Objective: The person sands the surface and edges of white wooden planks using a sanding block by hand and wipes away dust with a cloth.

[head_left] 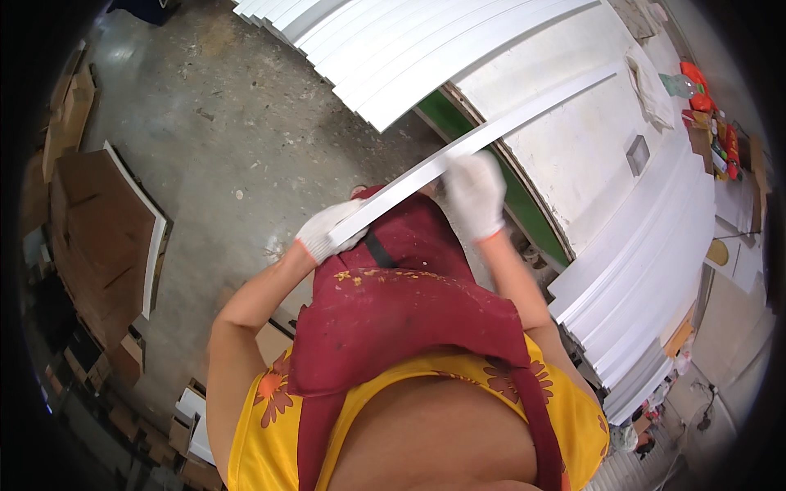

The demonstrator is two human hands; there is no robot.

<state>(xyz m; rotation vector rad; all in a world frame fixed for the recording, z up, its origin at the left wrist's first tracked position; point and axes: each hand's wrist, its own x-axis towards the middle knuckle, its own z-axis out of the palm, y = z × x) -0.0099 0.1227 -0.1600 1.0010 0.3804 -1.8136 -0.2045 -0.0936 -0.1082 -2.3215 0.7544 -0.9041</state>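
A long, narrow white slat point(491, 131) slants from my lap up and right across the work table. My left hand point(332, 224), in a white knitted glove, grips the slat near its lower end from the left and below. My right hand point(475, 195), gloved the same way, is at the slat's near side around the middle of its length. Motion smears its fingers, and whatever they may hold is hidden. A small grey block point(637, 155) lies on the white table top point(565, 155), to the right of the slat.
White slats point(442, 49) lie side by side at the far end, overhanging the table. Another stack of slats point(639, 262) is on the right. A white cloth point(649, 92) and a plastic bottle point(678, 85) sit farther back. Brown cardboard point(102, 237) stands on the left floor.
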